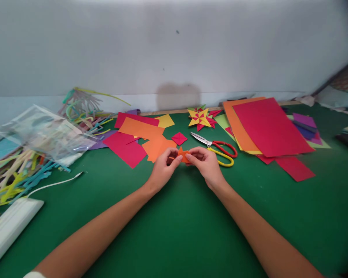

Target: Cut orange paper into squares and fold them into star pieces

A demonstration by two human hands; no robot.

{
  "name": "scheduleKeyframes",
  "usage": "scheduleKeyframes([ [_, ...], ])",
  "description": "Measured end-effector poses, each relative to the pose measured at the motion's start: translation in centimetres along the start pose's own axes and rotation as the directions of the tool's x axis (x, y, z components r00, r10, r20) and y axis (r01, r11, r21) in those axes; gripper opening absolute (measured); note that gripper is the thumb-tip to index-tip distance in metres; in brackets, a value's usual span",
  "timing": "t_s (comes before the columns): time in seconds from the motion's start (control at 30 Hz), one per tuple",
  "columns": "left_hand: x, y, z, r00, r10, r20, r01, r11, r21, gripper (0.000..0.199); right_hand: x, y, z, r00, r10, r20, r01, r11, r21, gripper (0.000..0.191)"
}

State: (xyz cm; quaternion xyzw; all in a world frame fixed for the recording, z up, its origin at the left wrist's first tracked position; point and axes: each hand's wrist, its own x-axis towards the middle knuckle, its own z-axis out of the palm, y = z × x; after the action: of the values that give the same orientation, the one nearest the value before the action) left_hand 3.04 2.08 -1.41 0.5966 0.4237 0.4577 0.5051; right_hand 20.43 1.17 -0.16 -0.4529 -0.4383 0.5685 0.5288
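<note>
Between my two hands is a small folded orange paper piece [183,156] with a point sticking up. My left hand [166,165] pinches its left side, and my right hand [205,164] pinches the right side. Just behind them lies a small red folded square [179,138]. Scissors [220,146] with red and yellow handles lie beside my right hand, blades pointing to the back left. Orange sheets [156,147] and a red sheet [125,149] are to the left. A yellow and red folded paper star [200,117] sits near the wall.
Large red [272,125] and orange sheets are stacked at the right on the green table [174,231]. Pipe cleaners [10,181], a clear plastic bag [43,127] and a white power strip [14,227] with a cable lie at the left.
</note>
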Motion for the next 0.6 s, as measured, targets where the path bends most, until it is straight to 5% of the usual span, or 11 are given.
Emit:
scheduleKeyframes([
  [0.3, -0.10, -0.28, -0.08, 0.991, 0.026, -0.129, -0.021, 0.999, 0.043, 0.023, -0.03, 0.39, 0.09, 0.998, -0.052, 0.020, 0.055, 0.982, -0.182, 0.024],
  [0.6, -0.28, 0.23, -0.02, 0.992, 0.030, -0.119, -0.018, 0.994, 0.106, 0.021, -0.11, 0.63, 0.31, 0.998, 0.003, 0.066, 0.004, 0.995, -0.103, 0.026],
])
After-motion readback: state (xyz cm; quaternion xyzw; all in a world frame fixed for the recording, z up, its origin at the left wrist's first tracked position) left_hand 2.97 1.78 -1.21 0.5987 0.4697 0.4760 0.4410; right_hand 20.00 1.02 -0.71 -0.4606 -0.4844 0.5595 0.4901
